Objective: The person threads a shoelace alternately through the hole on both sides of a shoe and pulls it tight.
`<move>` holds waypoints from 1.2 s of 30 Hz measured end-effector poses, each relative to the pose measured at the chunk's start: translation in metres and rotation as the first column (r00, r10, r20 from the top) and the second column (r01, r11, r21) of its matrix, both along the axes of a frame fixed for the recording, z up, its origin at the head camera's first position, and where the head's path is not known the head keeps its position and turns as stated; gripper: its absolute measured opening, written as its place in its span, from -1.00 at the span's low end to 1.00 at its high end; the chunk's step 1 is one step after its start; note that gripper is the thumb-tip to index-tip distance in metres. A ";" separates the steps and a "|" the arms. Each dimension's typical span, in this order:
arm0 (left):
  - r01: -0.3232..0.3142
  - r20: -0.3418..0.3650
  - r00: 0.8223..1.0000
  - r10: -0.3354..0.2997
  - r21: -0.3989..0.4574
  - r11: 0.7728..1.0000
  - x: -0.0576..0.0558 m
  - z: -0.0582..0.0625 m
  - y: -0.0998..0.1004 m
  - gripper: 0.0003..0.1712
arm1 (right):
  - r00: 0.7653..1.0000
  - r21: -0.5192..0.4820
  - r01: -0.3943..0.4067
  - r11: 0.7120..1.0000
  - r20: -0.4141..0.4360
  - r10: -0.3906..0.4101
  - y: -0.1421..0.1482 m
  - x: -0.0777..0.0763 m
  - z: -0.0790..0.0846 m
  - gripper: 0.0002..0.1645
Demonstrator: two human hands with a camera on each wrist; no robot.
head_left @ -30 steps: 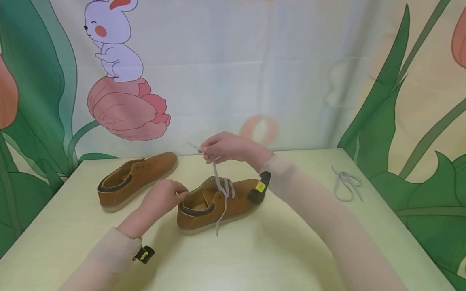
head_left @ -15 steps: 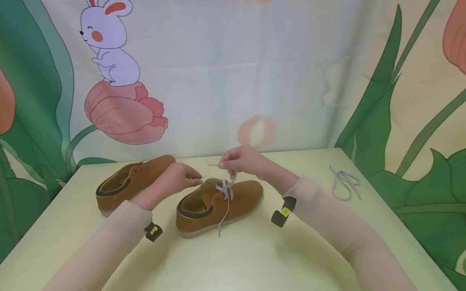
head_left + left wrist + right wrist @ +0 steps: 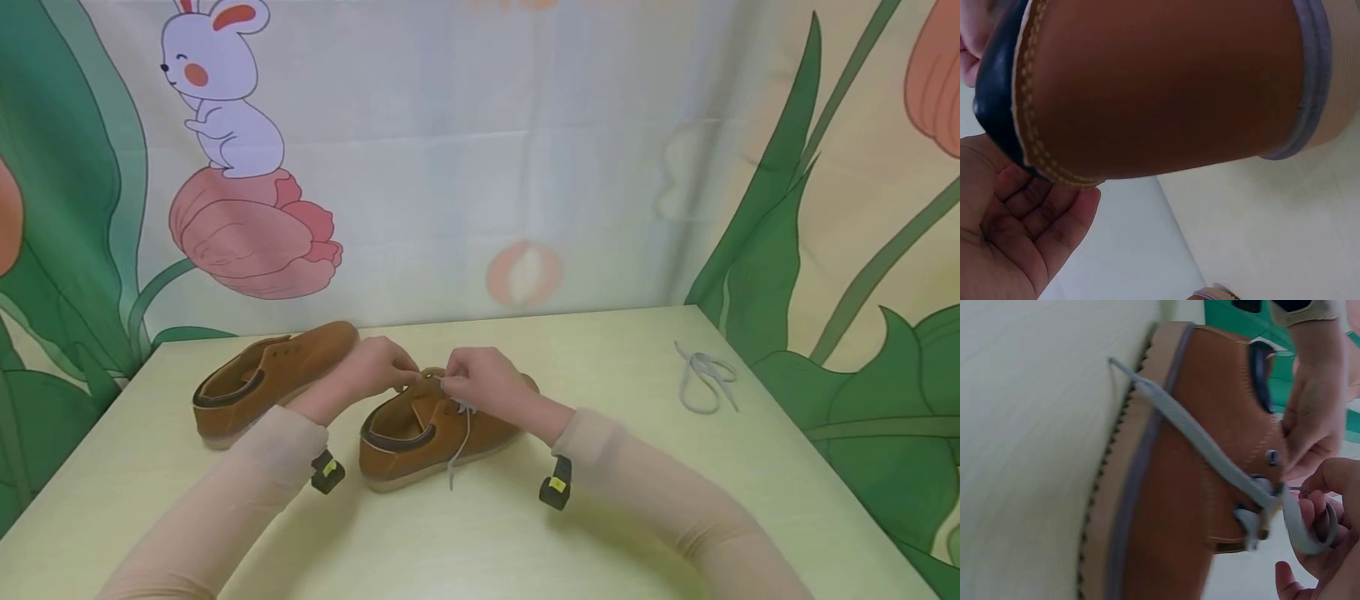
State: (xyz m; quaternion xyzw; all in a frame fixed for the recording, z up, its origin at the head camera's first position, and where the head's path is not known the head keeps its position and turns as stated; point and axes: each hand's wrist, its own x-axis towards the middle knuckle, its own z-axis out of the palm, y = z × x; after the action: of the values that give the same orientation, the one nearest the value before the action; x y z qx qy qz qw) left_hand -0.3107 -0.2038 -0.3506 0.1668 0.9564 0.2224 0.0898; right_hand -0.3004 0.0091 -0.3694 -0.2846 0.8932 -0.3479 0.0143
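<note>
A brown shoe (image 3: 405, 457) with a dark collar stands on the table, toe pointing right and away. My right hand (image 3: 487, 385) is over its lacing area and pinches a grey shoelace (image 3: 1300, 534) near its end. In the right wrist view that lace loops around the curled fingers, while its other end hangs over the shoe's near side. From the far side my left hand (image 3: 373, 367) pinches the edge of the eyelet flap with thumb and finger. In the left wrist view the shoe's heel (image 3: 1160, 87) hides those fingertips.
A second brown shoe (image 3: 315, 346), without a lace, stands at the back left of the table (image 3: 637, 367). A loosely bundled grey lace (image 3: 703, 367) lies at the right. Behind the table hangs a printed curtain (image 3: 405, 183).
My right hand has come down from above the shoe with the lace and now works close to the flap. My left hand has shifted from the collar forward to the eyelet flap.
</note>
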 end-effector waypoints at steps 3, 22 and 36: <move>-0.005 0.010 1.000 0.005 0.003 1.000 -0.001 -0.001 -0.001 -0.76 | 1.000 -0.006 0.004 1.000 -0.005 -0.004 -0.004 -0.004 -0.007 -0.88; -0.033 0.039 0.999 0.032 0.024 0.999 -0.001 0.000 -0.002 -0.74 | 0.999 0.031 0.013 0.999 -0.047 -0.011 -0.016 -0.011 -0.014 -0.89; -0.035 0.019 0.999 0.034 0.027 0.999 0.002 -0.002 -0.002 -0.74 | 0.975 0.214 -0.085 0.973 -0.184 0.126 -0.027 -0.041 -0.028 -0.72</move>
State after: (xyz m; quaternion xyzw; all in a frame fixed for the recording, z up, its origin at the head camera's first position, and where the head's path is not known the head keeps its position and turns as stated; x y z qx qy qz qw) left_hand -0.3091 -0.2060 -0.3524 0.1496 0.9551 0.2384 0.0924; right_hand -0.3417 -0.0178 -0.3975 -0.3617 0.9048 -0.2230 -0.0262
